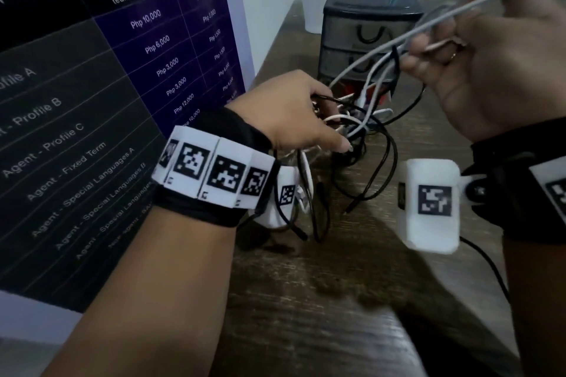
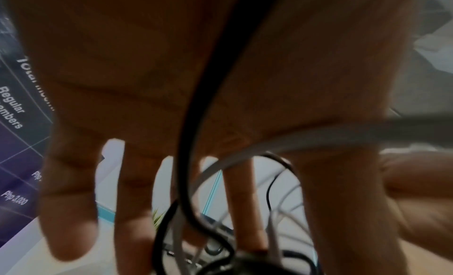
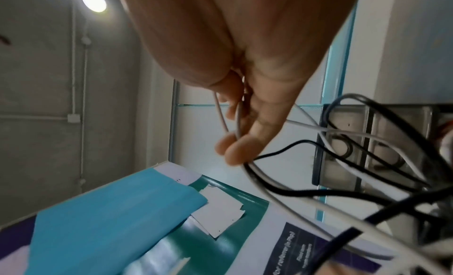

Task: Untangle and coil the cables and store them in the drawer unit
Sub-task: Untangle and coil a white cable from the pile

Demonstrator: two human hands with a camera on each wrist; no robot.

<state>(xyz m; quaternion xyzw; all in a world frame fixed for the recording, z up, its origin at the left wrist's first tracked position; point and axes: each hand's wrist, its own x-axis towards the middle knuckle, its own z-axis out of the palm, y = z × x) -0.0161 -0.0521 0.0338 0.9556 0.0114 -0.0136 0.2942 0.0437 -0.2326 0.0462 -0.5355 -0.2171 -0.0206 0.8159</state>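
Cables (image 1: 361, 119) tangled between 2 hands

Head looks down – wrists look close – all share cables (image 1: 361, 119)

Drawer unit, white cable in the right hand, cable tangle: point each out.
drawer unit (image 1: 367, 6), head view, on its dark top frame.
white cable (image 1: 477, 4), head view, on the taut stretch beside the right hand (image 1: 496, 70).
cable tangle (image 1: 361, 125), head view, on the knotted middle.

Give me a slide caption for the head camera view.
Left hand grips tangled cables; right hand pulls a white cable free.
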